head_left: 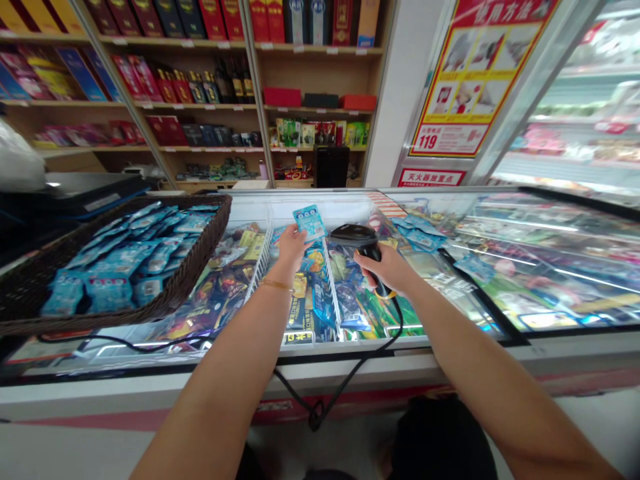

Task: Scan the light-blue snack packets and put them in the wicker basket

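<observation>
Packet (314,224): held above the freezer (150,385), long axis running away from the person, far end leaning left; its print is too small to read.
Left hand (291,245): fingers narrowed, pinching the packet's near edge.
Scanner (355,233): head pointing left at the packet, just beside it; handle slanting down right.
Right hand (387,268): wrapped around the scanner's handle.
Poster (457,83): reads "使用方法" and "119".
Sign (433,177): reads "灭火器放置点".
</observation>
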Demonstrator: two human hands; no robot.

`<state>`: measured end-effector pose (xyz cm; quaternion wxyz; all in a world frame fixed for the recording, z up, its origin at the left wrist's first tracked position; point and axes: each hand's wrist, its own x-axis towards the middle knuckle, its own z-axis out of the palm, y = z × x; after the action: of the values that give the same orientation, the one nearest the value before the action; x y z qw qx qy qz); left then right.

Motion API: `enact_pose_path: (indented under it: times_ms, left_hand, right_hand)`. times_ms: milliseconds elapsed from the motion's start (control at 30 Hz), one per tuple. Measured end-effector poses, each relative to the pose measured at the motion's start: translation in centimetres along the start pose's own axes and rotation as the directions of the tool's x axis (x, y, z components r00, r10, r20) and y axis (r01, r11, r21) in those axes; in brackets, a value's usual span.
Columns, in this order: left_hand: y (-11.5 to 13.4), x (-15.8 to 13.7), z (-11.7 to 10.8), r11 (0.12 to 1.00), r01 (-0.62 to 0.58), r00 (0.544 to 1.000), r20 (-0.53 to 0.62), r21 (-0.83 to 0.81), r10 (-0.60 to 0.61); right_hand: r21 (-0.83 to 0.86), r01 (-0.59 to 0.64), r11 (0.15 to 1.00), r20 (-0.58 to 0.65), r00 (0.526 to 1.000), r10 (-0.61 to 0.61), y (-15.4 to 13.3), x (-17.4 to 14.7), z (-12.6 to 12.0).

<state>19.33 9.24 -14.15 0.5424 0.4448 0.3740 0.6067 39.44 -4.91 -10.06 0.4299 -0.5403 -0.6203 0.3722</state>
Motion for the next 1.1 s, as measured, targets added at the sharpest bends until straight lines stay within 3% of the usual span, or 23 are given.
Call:
enact_pose_path:
  times_ms: [167,333,500,633,800,933,1100]
  left_hand:
    - [0.4,-0.5,0.8,0.996,-0.021,0.998,-0.063,0.087,0.027]
    - [0.6,-0.5,4.8,0.979,0.023,0.997,-0.073,0.202,-0.009]
    - [-0.7,-1.3,13.6,0.984,0.16,0.984,0.064,0.079,-0.165]
    - [-2.8,-2.9,21.7,0.98,0.176,0.959,0.209,0.098,-0.193]
    - [-5.5,-4.6,28.9,0.964,0.212,0.95,0.199,0.16,-0.242]
    - [-6.8,-5.4,30.9,0.954,0.182,0.947,0.219,0.24,-0.236]
    - [-6.3,-4.5,29.3,0.932,0.058,0.959,0.241,0.357,-0.152]
  right_hand:
    - [0.123,-0.052,0.991,-0.028,0.998,0.056,0.0,0.4,-1.3]
    - [0.151,-0.075,0.986,-0.146,0.985,0.098,-0.2,-1.1,-7.1]
    - [0.177,-0.145,0.973,-0.295,0.936,0.193,1.2,-4.2,-14.8]
    - [0.195,-0.201,0.96,-0.398,0.879,0.265,2.6,-6.4,-19.7]
    - [0.211,-0.21,0.955,-0.48,0.828,0.288,3.3,-8.7,-23.5]
    - [0.231,-0.221,0.948,-0.505,0.805,0.311,3.3,-9.6,-24.4]
    - [0.222,-0.183,0.958,-0.457,0.848,0.268,3.5,-8.5,-23.0]
